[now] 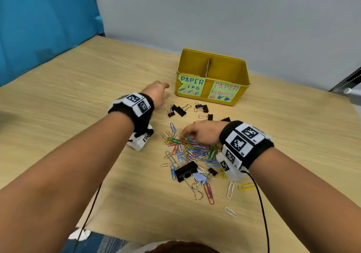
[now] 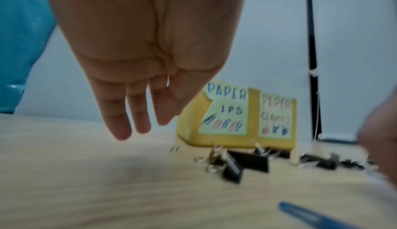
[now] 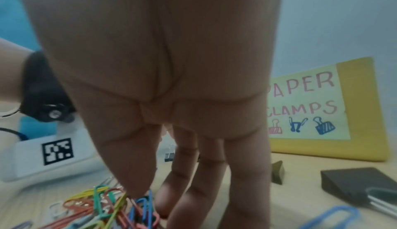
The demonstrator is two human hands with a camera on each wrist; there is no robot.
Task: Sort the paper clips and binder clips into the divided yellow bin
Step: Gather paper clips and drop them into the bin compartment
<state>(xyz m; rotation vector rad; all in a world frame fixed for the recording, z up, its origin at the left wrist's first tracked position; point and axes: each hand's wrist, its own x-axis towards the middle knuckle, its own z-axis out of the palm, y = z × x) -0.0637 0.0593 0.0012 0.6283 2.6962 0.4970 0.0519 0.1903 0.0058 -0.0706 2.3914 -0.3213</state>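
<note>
Your right hand pinches into the tangled heap of coloured wire paper clips on the surface; linked clips may drag out and scatter. Your left hand hangs relaxed, near the divided yellow bin, where black binder clips lie.

Two handwritten green labels are stuck on the yellow bin front. Left label, torn, is read as "PAPER ...IPS" in blue. Right label is read as "PAPER CLAMPS" in pink.
</note>
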